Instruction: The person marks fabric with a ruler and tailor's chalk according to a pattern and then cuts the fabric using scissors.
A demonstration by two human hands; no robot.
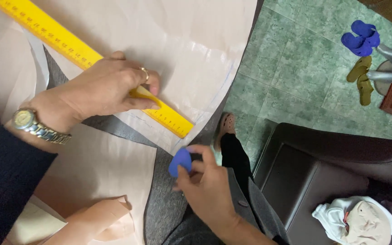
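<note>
My left hand [100, 88] presses flat on a long yellow ruler [169, 119] that runs diagonally across a beige paper pattern [182, 41]. The pattern lies on grey fabric [159, 199]. A ring and a metal wristwatch [30, 123] are on that hand and wrist. My right hand [207, 186] pinches a blue piece of tailor's chalk [180, 161] just below the ruler's lower end, near the pattern's edge, where a faint blue line is drawn.
More beige pattern pieces [96, 172] lie at lower left. A dark brown armchair [341, 159] with a white cloth bundle [359, 222] stands at right. Blue [360, 38] and olive slippers [361, 79] sit on the green tiled floor by metal furniture legs.
</note>
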